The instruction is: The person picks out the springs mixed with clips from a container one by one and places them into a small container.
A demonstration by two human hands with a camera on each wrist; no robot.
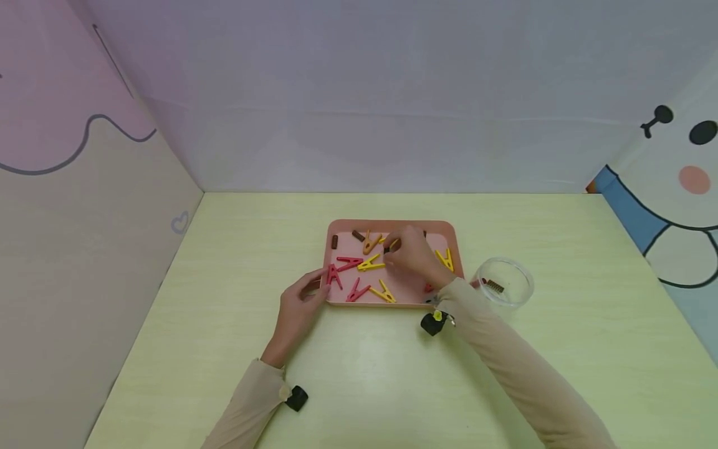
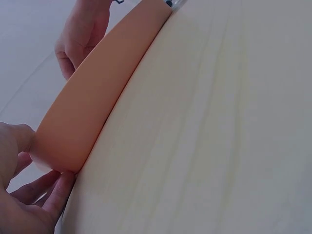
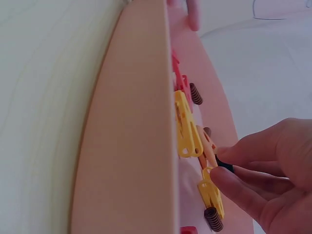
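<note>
A pink tray lies on the table with red, yellow and orange clothespins in it. My left hand grips its left edge; in the left wrist view, thumb and fingers sit around the tray corner. Over the tray's middle, my right hand pinches a small black piece, mostly hidden by the fingertips. An orange clothespin and a yellow clothespin lie near those fingers. Dark ribbed pieces are also in the tray. The right forearm and hand hide part of the tray's right side.
Right of the tray stands a round clear container holding a brownish ribbed piece and a small red thing. The pale wooden table meets a wall at the back and a printed panel on each side.
</note>
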